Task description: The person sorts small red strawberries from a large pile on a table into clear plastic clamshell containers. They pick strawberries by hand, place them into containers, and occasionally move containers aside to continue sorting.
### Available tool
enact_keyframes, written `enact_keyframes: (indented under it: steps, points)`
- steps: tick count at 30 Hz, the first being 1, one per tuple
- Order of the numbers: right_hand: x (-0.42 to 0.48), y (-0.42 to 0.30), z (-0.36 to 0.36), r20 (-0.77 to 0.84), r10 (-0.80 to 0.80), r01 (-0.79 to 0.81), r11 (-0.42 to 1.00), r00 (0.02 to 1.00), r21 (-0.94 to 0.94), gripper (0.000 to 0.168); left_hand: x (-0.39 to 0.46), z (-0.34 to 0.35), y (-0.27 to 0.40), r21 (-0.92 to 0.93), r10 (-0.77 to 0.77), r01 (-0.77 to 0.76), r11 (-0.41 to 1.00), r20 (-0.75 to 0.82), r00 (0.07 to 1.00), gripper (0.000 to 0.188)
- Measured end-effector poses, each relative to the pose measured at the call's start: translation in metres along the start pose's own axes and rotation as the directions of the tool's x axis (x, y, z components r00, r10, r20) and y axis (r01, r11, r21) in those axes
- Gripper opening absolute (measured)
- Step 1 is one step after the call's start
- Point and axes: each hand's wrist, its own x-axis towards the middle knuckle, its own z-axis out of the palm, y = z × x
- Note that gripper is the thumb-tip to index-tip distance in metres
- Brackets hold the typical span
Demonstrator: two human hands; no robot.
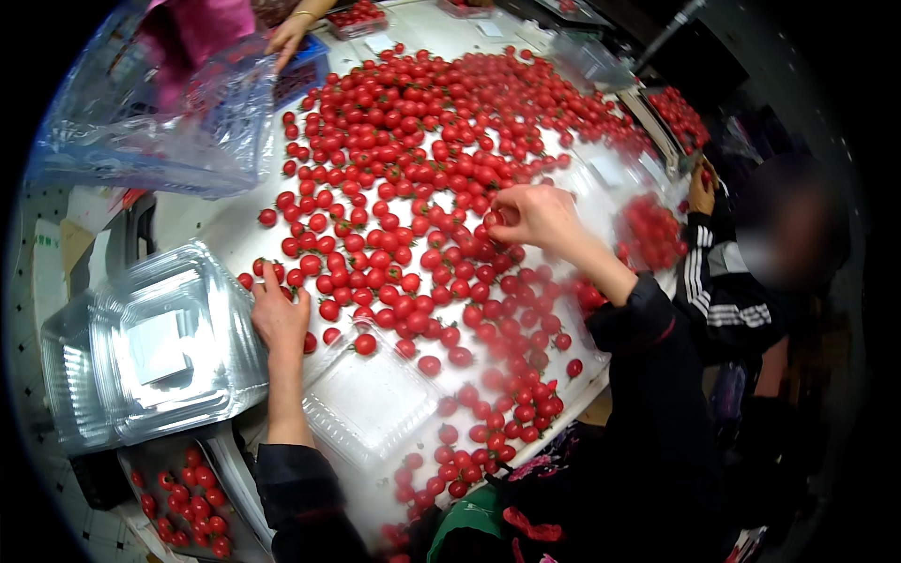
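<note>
Many red cherry tomatoes (394, 127), some with green stems, lie spread over a white table. My right hand (531, 219) is over the right middle of the pile, thumb and fingertips pinched on a cherry tomato (493, 219). At the left edge of the pile my left hand (279, 310) reaches with its fingers apart to a few tomatoes; whether it grips one is hidden. An open clear plastic clamshell tray (373, 394) lies between my forearms, nearly bare, with a tomato at its far rim. A blurry haze covers part of the view at the right.
Nested clear plastic containers (232, 352) stand left of my left forearm. Below them a tray (239, 521) holds tomatoes. A clear plastic bag (155, 155) and a blue crate (320, 67) are at the upper left, near another person's hand (290, 35). A co-worker (732, 281) is at the right.
</note>
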Motion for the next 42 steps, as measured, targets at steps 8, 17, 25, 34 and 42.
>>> enact_keyframes:
  steps: [8, 17, 25, 34, 42]
  points:
    - [-0.233, 0.014, -0.067, 0.300, 0.307, -0.422, 0.763, 0.903, 0.490, 0.027, 0.011, 0.018, -0.020, 0.159, 0.110, -0.109, 0.981, -0.003, 0.994, 0.069]
    - [-0.534, 0.079, 0.063, 0.610, 0.589, -0.840, 0.467, 0.529, 0.277, 0.039, 0.022, 0.028, -0.029, 0.220, 0.181, -0.184, 0.958, 0.033, 0.983, 0.069]
    - [-0.424, 0.033, 0.009, 0.399, 0.682, -0.767, 0.392, 0.613, 0.508, 0.028, 0.009, 0.014, -0.019, 0.134, 0.080, -0.083, 0.988, 0.028, 0.996, 0.067]
    - [-0.137, -0.027, -0.022, 0.226, -0.090, 0.006, 0.937, 0.970, 0.349, 0.059, -0.005, 0.000, -0.002, 0.024, -0.003, 0.004, 1.000, -0.009, 1.000, 0.077]
    - [0.099, 0.027, 0.081, -0.106, -0.119, 0.134, 0.981, 0.987, 0.141, 0.063, -0.006, -0.002, 0.008, -0.071, -0.058, 0.063, 0.995, 0.071, 0.996, 0.081]
